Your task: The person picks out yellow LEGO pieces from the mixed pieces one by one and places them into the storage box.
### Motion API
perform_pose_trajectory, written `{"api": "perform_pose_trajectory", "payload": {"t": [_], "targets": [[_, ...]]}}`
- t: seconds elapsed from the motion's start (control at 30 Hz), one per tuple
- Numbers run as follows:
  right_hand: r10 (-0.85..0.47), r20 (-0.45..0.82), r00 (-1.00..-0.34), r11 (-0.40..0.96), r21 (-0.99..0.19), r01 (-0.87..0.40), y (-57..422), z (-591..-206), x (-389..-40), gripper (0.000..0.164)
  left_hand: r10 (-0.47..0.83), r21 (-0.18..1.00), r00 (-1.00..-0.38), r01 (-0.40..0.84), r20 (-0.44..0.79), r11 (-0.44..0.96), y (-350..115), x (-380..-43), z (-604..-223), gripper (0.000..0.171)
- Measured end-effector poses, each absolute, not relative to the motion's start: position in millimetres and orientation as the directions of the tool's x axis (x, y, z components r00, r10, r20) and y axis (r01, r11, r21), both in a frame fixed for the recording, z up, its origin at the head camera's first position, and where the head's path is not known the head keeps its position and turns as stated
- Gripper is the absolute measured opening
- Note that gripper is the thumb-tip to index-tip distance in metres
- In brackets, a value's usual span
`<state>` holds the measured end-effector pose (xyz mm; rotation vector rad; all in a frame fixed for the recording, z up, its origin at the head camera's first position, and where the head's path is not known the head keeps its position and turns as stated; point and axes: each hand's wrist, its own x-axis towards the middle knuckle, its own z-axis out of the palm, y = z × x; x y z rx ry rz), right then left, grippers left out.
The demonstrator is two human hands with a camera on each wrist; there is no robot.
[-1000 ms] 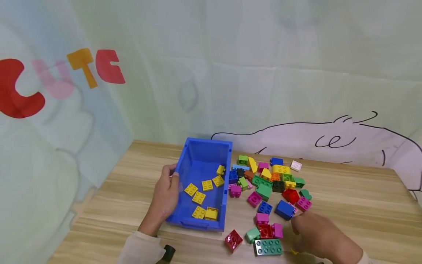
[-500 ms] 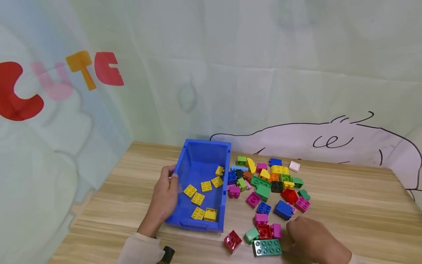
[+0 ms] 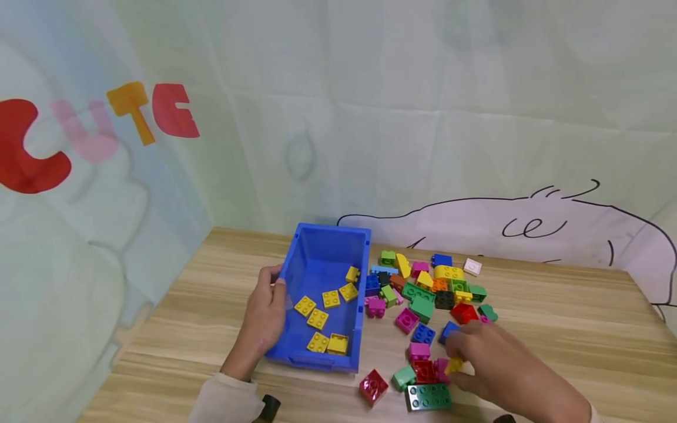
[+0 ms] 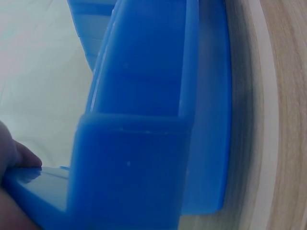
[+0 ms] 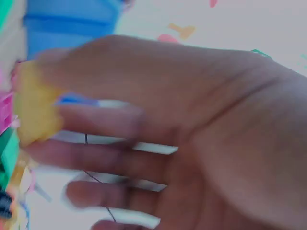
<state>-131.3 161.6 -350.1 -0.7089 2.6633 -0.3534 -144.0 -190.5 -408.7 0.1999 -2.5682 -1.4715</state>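
A blue bin (image 3: 317,363) stands on the table with several yellow building blocks (image 3: 317,318) lying inside. My left hand (image 3: 266,311) grips the bin's left wall, thumb over the rim; the left wrist view shows the bin's outer side (image 4: 129,172) close up. Between thumb and fingers, my right hand (image 3: 497,364) pinches a yellow building block (image 3: 453,366), held above the blocks at the front right. In the right wrist view that yellow block (image 5: 37,105) is blurred at the fingertips, the other fingers loosely spread.
Right of the bin lie several mixed blocks, among them a green one (image 3: 423,306) and a blue one (image 3: 424,334). Nearer the front are a dark red block (image 3: 373,386) and a dark green plate-like block (image 3: 429,398). A printed cloth (image 3: 391,158) hangs behind the wooden table (image 3: 571,317).
My right hand has lifted from the table at the front right with a yellow block and moved up over the pile. My left hand and the bin stay in place.
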Motion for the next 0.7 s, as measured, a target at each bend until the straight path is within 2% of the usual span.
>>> {"api": "perform_pose_trajectory", "payload": {"t": [0.1,0.23,0.47,0.7], "targets": [[-0.637,-0.067,-0.768,0.741,-0.326,-0.587,144.4,-334.2,-128.2,0.022,-0.207,0.863,-0.974,-0.03,0.088,0.505,-191.3,-143.5,-408.9,0.035],[-0.672,0.075,-0.737,0.681,-0.327,-0.655,116.1,-325.1,-123.4,0.025,-0.203,0.866,-0.975,-0.023,0.091,0.499,-190.9,-143.4,-410.1,0.035],[-0.708,0.161,-0.687,0.609,-0.354,-0.71,77.7,-331.8,-126.1,0.031,-0.199,0.867,-0.976,-0.02,0.091,0.498,-189.6,-144.1,-410.5,0.035],[-0.745,0.148,-0.65,0.566,-0.375,-0.735,51.9,-339.2,-131.0,0.031,-0.201,0.863,-0.975,-0.023,0.091,0.504,-189.9,-144.0,-409.7,0.035]]}}
